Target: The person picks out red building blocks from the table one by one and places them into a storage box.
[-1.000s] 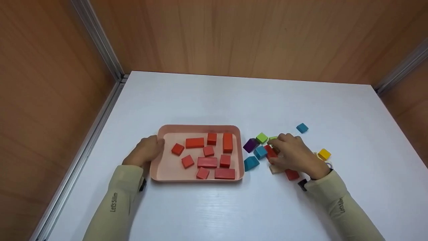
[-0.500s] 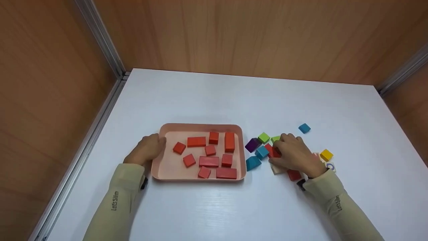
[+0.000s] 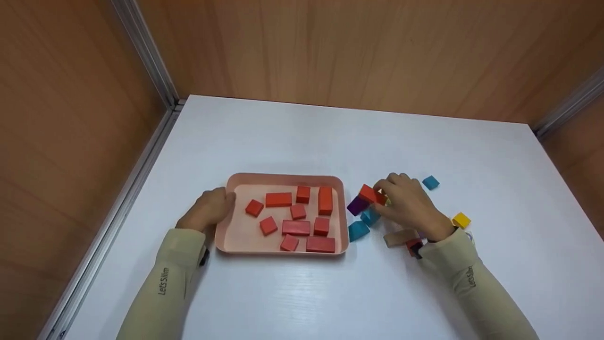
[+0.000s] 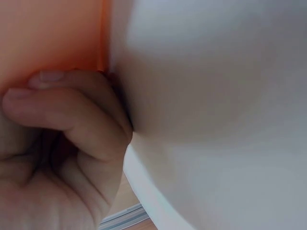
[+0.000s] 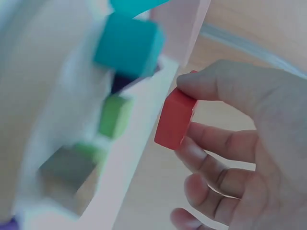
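My right hand (image 3: 409,204) pinches a red block (image 3: 371,194) between thumb and fingers, lifted above the loose blocks just right of the tray; the right wrist view shows the same red block (image 5: 174,119) at my fingertips. A pink tray (image 3: 236,243) holds several red blocks (image 3: 295,227). My left hand (image 3: 210,210) rests curled against the tray's left rim; in the left wrist view its fingers (image 4: 72,110) lie against the tray's wall. Below my right hand lie a purple block (image 3: 357,206), two teal blocks (image 3: 358,230) and a plain wooden block (image 3: 398,237).
A blue block (image 3: 430,182) and a yellow block (image 3: 461,220) lie further right on the white table (image 3: 330,137). Another red block (image 3: 413,244) shows by my right wrist. Wooden walls with metal rails close in the table at the back and on both sides.
My right hand has picked the red block up off the table and carried it up and to the left, toward the tray. The left hand and the tray have stayed put.
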